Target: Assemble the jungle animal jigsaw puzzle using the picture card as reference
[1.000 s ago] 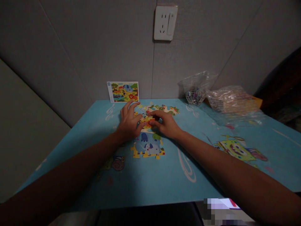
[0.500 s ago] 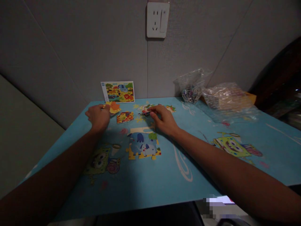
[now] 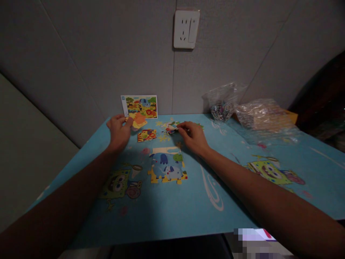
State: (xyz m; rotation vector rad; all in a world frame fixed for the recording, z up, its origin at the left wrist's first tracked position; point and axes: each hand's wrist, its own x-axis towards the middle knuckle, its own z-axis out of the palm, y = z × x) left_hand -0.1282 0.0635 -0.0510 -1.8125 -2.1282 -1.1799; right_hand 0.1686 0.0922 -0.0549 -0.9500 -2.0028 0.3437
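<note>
My left hand (image 3: 120,130) is closed on joined yellow-and-orange puzzle pieces (image 3: 138,121), held up in front of the picture card. Between thumb and fingers, my right hand (image 3: 194,136) pinches a puzzle piece (image 3: 172,128) above a loose cluster at the back of the table; its picture is too small to make out. A joined elephant section (image 3: 167,166) of the puzzle lies flat in the middle, nearer me than both hands. Just right of my left hand rests a smaller red-and-yellow joined section (image 3: 147,135).
A picture card (image 3: 141,106) leans on the wall behind the blue table cover (image 3: 172,212). At the back right stand a clear bag (image 3: 222,106) with small things inside and crumpled plastic (image 3: 265,115) over a yellow box (image 3: 292,117). A socket (image 3: 186,29) is on the wall.
My left hand has lifted the yellow-and-orange pieces slightly and tilted them. My right hand has raised a piece from the cluster. The whole view has shifted a little.
</note>
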